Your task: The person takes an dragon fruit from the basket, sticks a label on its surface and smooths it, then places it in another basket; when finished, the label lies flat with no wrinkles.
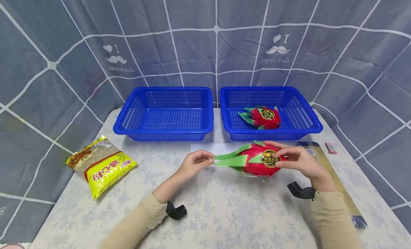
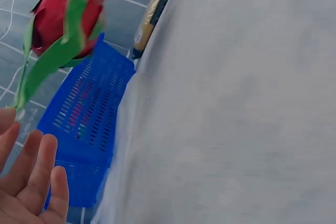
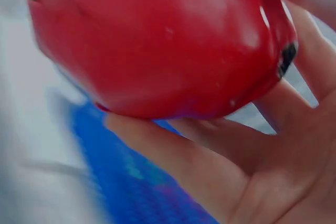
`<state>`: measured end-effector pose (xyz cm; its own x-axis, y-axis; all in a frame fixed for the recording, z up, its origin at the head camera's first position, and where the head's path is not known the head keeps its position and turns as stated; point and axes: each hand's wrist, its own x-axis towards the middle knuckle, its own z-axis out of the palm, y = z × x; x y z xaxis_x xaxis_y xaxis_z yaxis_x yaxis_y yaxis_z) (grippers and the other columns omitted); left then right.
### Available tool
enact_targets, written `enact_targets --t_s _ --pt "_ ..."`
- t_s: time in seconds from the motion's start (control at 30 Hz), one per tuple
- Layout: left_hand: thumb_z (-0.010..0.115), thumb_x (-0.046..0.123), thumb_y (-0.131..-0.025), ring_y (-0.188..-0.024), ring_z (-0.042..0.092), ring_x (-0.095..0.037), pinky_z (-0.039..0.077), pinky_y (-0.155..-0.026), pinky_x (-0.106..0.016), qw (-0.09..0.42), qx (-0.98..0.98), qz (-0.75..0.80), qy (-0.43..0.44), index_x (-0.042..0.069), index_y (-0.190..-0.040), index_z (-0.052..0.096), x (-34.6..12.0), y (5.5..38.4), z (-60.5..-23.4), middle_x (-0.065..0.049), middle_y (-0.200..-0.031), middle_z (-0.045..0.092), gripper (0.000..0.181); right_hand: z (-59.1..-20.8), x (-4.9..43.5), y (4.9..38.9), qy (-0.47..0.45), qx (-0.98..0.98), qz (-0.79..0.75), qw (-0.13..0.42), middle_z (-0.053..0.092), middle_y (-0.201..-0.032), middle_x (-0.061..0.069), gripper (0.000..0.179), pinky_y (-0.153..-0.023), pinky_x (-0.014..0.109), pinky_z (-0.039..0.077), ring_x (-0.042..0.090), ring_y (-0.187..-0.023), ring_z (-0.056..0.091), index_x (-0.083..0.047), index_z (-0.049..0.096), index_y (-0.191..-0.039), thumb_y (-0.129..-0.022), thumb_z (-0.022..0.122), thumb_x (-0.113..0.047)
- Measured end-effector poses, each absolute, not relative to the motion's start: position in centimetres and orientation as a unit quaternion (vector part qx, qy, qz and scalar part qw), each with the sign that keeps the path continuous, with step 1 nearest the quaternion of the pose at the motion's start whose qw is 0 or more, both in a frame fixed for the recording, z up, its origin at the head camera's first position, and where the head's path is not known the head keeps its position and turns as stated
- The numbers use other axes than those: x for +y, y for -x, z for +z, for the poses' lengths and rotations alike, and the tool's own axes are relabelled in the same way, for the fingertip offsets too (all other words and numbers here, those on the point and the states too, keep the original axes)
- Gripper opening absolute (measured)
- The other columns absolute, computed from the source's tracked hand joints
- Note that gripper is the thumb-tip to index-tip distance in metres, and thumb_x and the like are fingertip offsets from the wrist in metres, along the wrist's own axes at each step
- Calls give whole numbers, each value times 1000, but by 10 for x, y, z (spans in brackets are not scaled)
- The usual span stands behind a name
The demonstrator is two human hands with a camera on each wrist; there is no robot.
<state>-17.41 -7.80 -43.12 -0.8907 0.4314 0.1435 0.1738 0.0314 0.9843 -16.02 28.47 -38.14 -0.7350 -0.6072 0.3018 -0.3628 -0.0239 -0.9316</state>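
Note:
A red dragon fruit (image 1: 258,163) with long green scales and a dark round label is held above the table, in front of the right basket. My right hand (image 1: 300,161) grips its rounded end, fingers and thumb around it; the right wrist view shows the fruit's red skin (image 3: 157,45) against the fingers. At the other end, my left hand (image 1: 194,165) pinches the tip of a green scale (image 1: 224,161) between thumb and index finger. The left wrist view shows its other fingers (image 2: 39,171) spread apart. A second dragon fruit (image 1: 265,117) lies in the right blue basket (image 1: 273,136).
Another blue basket (image 1: 163,136) stands beside it at the back left. A yellow food packet (image 1: 102,167) lies on the left of the table. On the right are a flat brown-and-dark packet (image 1: 334,181) and a small red packet (image 1: 330,147). A grey curtain (image 1: 215,49) hangs behind.

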Motion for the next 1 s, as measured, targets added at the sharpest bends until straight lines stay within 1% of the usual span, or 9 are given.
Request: enact_targets --t_s 0.13,0.2,0.33,0.47,0.6,0.73,0.87,0.93,1.0 --pt "61 3 -90 -95 64 -29 50 -87 -38 94 701 679 -198 -9 -113 60 -65 190 -420 -22 -111 63 26 -362 310 168 302 640 -706 25 46 -141 6 39 -92 23 45 15 -131 37 3 66 -106 -84 45 26" --pt "60 4 -90 -94 64 -29 50 -86 -41 91 701 679 -198 -8 -115 59 -56 199 -415 -22 -112 63 28 -353 319 176 272 618 -737 -28 49 -138 7 38 -91 22 46 16 -130 39 7 66 -107 -83 44 28" --pt "59 9 -92 -94 65 -28 50 -84 -44 113 704 674 -192 -4 -124 54 -35 213 -410 -23 -117 61 35 -341 329 196 151 631 -747 -147 53 -133 4 30 -84 17 48 15 -122 47 7 67 -108 -83 57 19" --pt "57 11 -94 -97 64 -31 51 -85 -42 125 699 683 -170 0 -134 48 -17 225 -413 -24 -123 57 43 -340 331 221 21 722 -658 -211 48 -139 1 30 -86 12 44 16 -124 47 -2 68 -112 -82 70 -2" --pt "56 9 -94 -90 66 -26 52 -83 -41 90 705 691 -135 0 -131 52 -4 231 -416 -25 -116 59 38 -351 332 245 -48 825 -514 -229 43 -143 4 36 -99 18 37 20 -131 40 -3 67 -115 -83 73 -18" --pt "57 8 -93 -81 68 -20 49 -85 -47 57 699 706 -99 0 -122 60 3 233 -417 -24 -109 63 30 -369 333 257 -38 878 -422 -223 41 -144 14 36 -107 37 31 31 -133 35 4 65 -113 -85 71 -18" --pt "58 8 -93 -78 68 -20 47 -86 -51 48 692 716 -84 -1 -119 62 5 235 -419 -24 -109 64 28 -382 333 263 9 932 -311 -187 38 -143 21 32 -100 57 30 46 -128 35 1 66 -111 -88 66 -22" --pt "58 7 -93 -77 68 -20 50 -83 -45 46 690 717 -85 -2 -119 62 5 236 -419 -25 -108 64 28 -383 333 266 28 949 -268 -165 39 -141 24 30 -95 62 30 49 -126 36 -2 66 -109 -89 65 -24" --pt "57 6 -93 -77 69 -22 52 -77 -38 47 689 718 -90 -3 -120 61 4 237 -418 -27 -108 63 29 -382 333 270 30 958 -245 -144 44 -136 25 34 -93 63 32 47 -122 39 -2 65 -109 -89 65 -29"
